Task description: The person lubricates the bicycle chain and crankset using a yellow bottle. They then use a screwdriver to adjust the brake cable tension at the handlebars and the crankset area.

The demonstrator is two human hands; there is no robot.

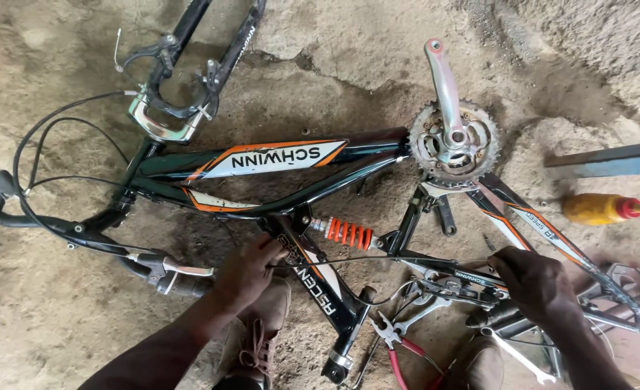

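Note:
A black bicycle frame with white and orange panels lies flat on the dirt floor, wheels off. My left hand pinches a thin black cable beside the seat tube, close to the orange coil shock. My right hand is closed on the rear stay where that cable ends. The cable runs taut between both hands. The chainring and silver crank arm sit above my right hand.
Red-handled pliers and a spanner lie near my shoes. A yellow bottle with a red cap and a flat metal bar lie at the right. The handlebar and brake lever lie at the left, the fork at the top.

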